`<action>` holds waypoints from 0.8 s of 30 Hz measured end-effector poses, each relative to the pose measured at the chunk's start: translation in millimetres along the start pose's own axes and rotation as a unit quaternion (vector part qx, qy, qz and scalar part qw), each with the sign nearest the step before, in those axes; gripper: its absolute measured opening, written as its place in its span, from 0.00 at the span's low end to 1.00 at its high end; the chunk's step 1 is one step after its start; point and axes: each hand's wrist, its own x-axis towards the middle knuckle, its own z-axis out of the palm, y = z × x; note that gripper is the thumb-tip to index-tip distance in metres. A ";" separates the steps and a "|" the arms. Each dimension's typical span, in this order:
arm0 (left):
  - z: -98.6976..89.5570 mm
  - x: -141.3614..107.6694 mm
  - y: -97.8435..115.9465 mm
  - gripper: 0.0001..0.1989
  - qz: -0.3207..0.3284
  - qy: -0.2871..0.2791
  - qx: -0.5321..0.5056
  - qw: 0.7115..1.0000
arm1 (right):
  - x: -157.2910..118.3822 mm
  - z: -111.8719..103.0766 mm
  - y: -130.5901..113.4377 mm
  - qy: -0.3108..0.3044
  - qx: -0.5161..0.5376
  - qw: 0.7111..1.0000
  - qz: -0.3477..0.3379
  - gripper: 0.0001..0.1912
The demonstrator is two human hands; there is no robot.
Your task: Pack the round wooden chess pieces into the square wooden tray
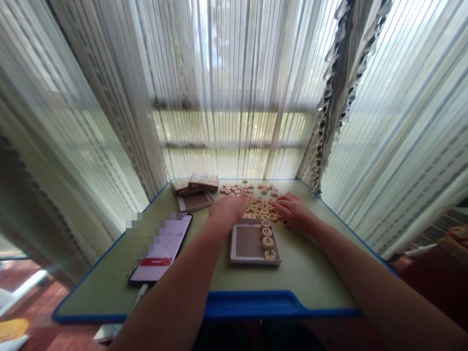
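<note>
Pieces (258, 214), round and wooden with red or dark characters, in two groups on a pale tabletop (310, 278) edged in blue. Group one: four pieces lying face up in a shallow tray (248, 241), set one behind another along its right wall; the two nearest bear the same dark character. The tray's brown floor shows to the left of this column. Group two: a loose spread just beyond the tray, many pieces face up with red marks, a few lying apart toward the far edge. Judged from this layout, the work stands at an early stage: one column is formed, while far more pieces lie outside the tray, unsorted as far as can be seen. An exact count is not possible, since the hands cover part of the spread.

Left hand (227, 208): at the left side of the spread, beyond the tray, thumb extended; its fingers are mostly hidden, so whether the grip pinches a piece cannot be told. Right hand (294, 212): at the right side of the spread, fingers reaching over the outermost pieces; its thumb is not clear, and the state of its grip cannot be told either.

Far left: two boxes (203, 181), overlapping, with a second tray (195, 200) in front. Near left: a phone (164, 251) with a cable (141, 293) at its lower end.
</note>
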 end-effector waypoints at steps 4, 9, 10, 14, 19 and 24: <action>3.9 -5.6 5.1 0.36 0.009 0.006 0.030 0.999 | -0.4 3.5 5.2 0.002 0.002 1.000 0.026 0.20; 5.6 -2.2 -1.2 0.24 -0.010 0.068 0.071 0.995 | -2.5 6.0 10.4 0.025 0.025 0.998 0.055 0.17; 5.5 -0.9 -3.2 0.20 -0.014 0.066 0.081 0.994 | -2.8 5.3 10.2 0.027 0.034 0.998 0.055 0.15; 4.1 1.6 -7.9 0.14 -0.037 0.018 0.105 0.994 | -3.2 -0.8 2.8 0.012 0.093 0.995 0.014 0.12; 3.6 -0.7 -7.1 0.13 -0.032 0.008 0.095 0.995 | -2.6 -1.6 -8.0 -0.053 0.161 0.985 0.029 0.24; 7.5 1.2 -5.4 0.15 -0.041 0.021 0.110 0.993 | -3.1 3.9 -7.1 -0.111 0.184 0.975 0.057 0.25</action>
